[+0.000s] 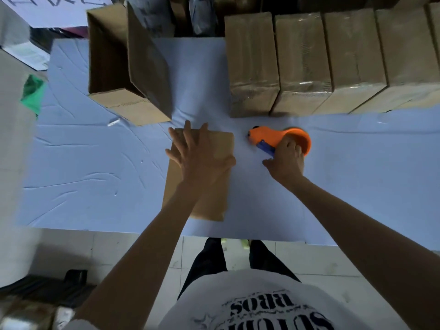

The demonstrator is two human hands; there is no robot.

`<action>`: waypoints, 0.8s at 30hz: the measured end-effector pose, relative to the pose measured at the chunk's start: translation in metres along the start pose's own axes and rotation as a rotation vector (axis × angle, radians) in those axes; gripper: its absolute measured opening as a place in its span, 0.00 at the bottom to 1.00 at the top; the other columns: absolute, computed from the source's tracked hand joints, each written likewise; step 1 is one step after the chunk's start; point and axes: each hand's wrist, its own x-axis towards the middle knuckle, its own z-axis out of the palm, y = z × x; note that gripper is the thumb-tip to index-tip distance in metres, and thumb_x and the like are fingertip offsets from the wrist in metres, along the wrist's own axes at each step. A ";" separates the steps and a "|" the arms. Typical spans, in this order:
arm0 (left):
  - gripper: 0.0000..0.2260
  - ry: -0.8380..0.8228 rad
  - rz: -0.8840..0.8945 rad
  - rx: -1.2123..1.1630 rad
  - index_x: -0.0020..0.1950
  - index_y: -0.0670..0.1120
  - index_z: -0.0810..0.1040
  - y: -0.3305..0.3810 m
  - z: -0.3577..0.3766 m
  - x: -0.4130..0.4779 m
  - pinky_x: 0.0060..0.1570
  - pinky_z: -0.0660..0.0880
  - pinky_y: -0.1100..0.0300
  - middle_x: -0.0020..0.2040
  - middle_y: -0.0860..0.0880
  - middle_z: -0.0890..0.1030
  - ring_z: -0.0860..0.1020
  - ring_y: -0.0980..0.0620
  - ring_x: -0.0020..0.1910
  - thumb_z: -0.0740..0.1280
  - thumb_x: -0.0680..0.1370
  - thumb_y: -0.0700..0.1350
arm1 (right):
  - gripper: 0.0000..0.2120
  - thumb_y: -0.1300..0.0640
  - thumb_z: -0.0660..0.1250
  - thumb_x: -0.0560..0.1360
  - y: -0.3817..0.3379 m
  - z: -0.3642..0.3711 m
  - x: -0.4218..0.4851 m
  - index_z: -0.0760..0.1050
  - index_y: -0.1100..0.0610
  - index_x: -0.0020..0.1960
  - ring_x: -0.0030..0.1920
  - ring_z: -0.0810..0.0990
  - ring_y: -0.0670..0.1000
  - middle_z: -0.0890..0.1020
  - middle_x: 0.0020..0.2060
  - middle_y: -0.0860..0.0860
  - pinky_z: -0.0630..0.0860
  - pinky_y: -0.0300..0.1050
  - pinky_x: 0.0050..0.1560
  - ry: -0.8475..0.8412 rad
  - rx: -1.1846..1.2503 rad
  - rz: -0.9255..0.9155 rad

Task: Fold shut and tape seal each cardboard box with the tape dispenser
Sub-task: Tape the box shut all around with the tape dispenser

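A tabletop [95, 163] under a creased pale blue sheet. Near its front middle lies a closed cardboard box [215, 198], with an orange tape dispenser [269, 136] just to its right. At the back left stands an open carton [128, 67], a small white scrap [113, 122] beside it; at the back right, a row of taped boxes [328, 60].

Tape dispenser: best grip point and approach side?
Grip the blue handle, coming from the near side. The tape dispenser lies on its side with the handle jutting toward the person and the orange nose pointing left toward the cardboard box; the right hand curls round it there.
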 end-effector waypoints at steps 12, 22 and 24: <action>0.35 0.144 0.479 -0.511 0.75 0.44 0.60 0.016 -0.059 -0.025 0.73 0.52 0.59 0.76 0.50 0.57 0.52 0.53 0.76 0.70 0.71 0.47 | 0.14 0.76 0.69 0.61 -0.013 -0.050 -0.041 0.69 0.62 0.39 0.34 0.71 0.58 0.73 0.35 0.59 0.61 0.47 0.34 0.500 0.111 -0.591; 0.12 0.216 0.601 -0.371 0.56 0.38 0.80 0.010 -0.080 -0.033 0.59 0.67 0.72 0.52 0.44 0.81 0.77 0.54 0.51 0.69 0.72 0.34 | 0.15 0.70 0.76 0.61 -0.018 -0.080 -0.054 0.72 0.62 0.41 0.33 0.75 0.57 0.76 0.35 0.56 0.72 0.48 0.29 0.464 0.075 -0.693; 0.12 0.159 0.585 -0.464 0.56 0.40 0.81 0.010 -0.088 -0.038 0.57 0.72 0.67 0.52 0.46 0.82 0.79 0.54 0.51 0.67 0.73 0.36 | 0.14 0.67 0.74 0.67 -0.016 -0.083 -0.052 0.73 0.63 0.49 0.37 0.78 0.58 0.77 0.40 0.57 0.73 0.49 0.33 0.341 0.140 -0.702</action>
